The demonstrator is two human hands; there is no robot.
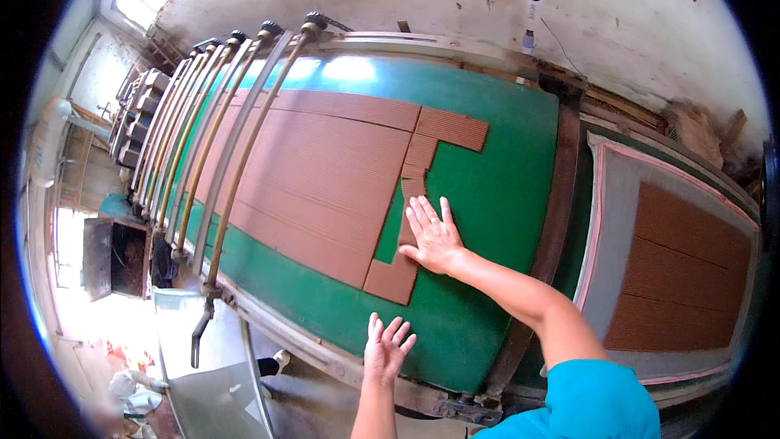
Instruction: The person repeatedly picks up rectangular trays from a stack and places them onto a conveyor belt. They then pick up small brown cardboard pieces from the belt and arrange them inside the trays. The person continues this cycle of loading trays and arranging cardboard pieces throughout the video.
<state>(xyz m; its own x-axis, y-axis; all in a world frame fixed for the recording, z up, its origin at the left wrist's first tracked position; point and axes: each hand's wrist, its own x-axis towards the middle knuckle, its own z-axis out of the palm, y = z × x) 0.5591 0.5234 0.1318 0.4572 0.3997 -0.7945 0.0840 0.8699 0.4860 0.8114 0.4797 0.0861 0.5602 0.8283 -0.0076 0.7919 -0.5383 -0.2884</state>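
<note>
Veneer strip [410, 195], a narrow brown ribbed piece, lies on the green belt [496, 187] at the centre of the frame, touching the right edge of the big veneer sheet [317, 179]. Its long axis runs from the lower centre up toward the upper right, where it meets a wider piece like the bar of a T; a squarer patch ends it below. It looks slightly bowed along its middle.

The right hand [435, 236] lies flat on the strip's lower half, fingers spread wide, holding nothing, only pressing. The left hand [386, 349] hovers open over the belt's near edge in the lower centre, fingers splayed, empty.

To seat the strip well, a flat palm probably serves best: even pressure, sliding it sideways until its edge butts the sheet without gap or overlap, since thin veneer likely cracks along its ribs if pinched.

Metal rollers [211, 130] cross the upper left. Another brown sheet sits on a tray [609, 219] at the right.
</note>
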